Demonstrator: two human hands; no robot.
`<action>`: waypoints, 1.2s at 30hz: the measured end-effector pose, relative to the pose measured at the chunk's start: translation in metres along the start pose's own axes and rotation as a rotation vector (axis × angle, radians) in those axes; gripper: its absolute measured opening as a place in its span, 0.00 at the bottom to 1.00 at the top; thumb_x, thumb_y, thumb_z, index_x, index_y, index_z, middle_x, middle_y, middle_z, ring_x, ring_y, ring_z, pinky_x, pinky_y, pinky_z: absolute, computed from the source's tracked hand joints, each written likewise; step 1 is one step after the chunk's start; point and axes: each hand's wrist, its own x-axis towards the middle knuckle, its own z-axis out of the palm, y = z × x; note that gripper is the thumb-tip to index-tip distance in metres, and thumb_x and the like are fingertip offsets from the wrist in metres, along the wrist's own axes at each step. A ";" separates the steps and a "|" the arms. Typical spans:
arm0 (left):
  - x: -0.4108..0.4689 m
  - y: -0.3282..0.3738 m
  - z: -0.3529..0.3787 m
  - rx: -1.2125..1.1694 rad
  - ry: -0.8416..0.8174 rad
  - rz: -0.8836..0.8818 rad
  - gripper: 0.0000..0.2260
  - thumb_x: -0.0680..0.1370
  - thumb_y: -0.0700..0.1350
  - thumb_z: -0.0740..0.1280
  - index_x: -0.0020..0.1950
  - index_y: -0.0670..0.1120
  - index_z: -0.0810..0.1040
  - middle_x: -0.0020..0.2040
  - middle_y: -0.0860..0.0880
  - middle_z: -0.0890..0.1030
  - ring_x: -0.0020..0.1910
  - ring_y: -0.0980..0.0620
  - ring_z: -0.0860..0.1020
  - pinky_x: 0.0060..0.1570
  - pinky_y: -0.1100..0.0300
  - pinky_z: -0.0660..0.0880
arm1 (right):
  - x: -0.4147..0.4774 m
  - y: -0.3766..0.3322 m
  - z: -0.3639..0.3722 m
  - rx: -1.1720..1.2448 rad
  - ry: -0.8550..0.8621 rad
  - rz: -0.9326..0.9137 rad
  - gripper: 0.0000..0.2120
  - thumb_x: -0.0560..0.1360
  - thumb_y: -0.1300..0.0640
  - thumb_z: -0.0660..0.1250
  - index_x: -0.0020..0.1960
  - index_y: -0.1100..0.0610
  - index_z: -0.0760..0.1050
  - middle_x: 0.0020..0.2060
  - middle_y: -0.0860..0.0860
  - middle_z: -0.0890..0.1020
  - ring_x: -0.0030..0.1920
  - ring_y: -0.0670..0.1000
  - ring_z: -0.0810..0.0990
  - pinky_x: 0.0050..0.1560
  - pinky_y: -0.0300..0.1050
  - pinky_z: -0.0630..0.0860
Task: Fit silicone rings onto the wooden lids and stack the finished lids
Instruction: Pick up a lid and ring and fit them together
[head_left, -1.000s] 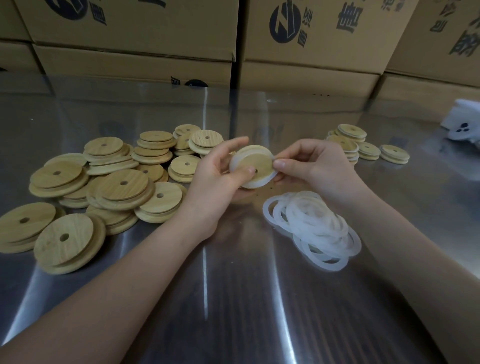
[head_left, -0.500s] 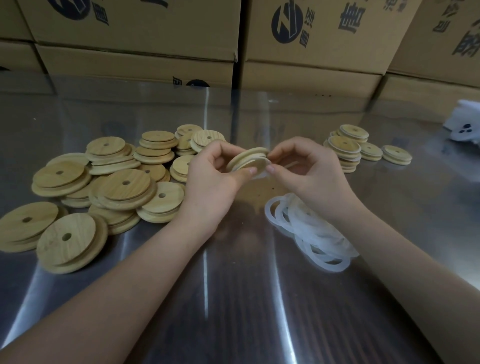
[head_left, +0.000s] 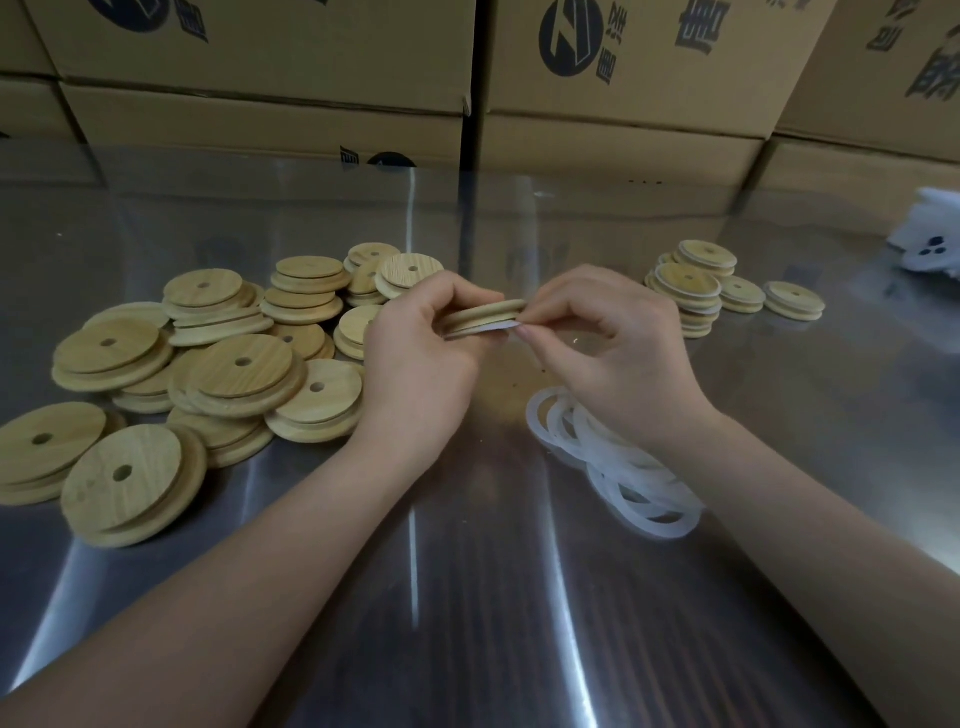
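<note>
Reflecting stacked cardboard boxes (head_left: 260, 62), the shiny metal table (head_left: 467, 623) carries wooden lids (head_left: 239, 364).

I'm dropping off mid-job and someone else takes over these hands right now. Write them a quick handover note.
Left hand: grips the held lid, edge-on above the table.
Right hand: pinches the silicone ring at that lid's rim; the ring looks only partly seated.
Bare lids are heaped on the left; loose rings lie under the right wrist.
Done: finished lids sit in a few short stacks, far right.
Left: seat this ring, stack the lid, then work through the heap.
</note>
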 end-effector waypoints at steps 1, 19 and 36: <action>0.000 0.000 0.000 0.011 0.011 0.001 0.09 0.71 0.35 0.76 0.43 0.49 0.82 0.40 0.55 0.83 0.43 0.59 0.81 0.47 0.65 0.77 | 0.000 -0.001 0.000 0.002 0.000 0.008 0.02 0.72 0.67 0.73 0.42 0.63 0.82 0.38 0.55 0.82 0.41 0.52 0.81 0.42 0.46 0.80; -0.002 -0.008 0.000 0.102 -0.015 0.092 0.09 0.71 0.34 0.74 0.45 0.46 0.81 0.43 0.55 0.83 0.45 0.60 0.82 0.49 0.60 0.79 | 0.002 0.002 -0.007 -0.047 -0.109 0.015 0.02 0.71 0.69 0.72 0.42 0.65 0.81 0.39 0.56 0.81 0.42 0.53 0.80 0.45 0.48 0.79; -0.003 -0.003 0.002 -0.053 -0.078 0.005 0.10 0.73 0.38 0.75 0.49 0.46 0.78 0.46 0.51 0.83 0.47 0.55 0.82 0.48 0.62 0.78 | -0.002 0.004 0.001 -0.051 -0.049 0.077 0.03 0.72 0.67 0.71 0.42 0.62 0.78 0.38 0.53 0.80 0.41 0.50 0.80 0.42 0.46 0.79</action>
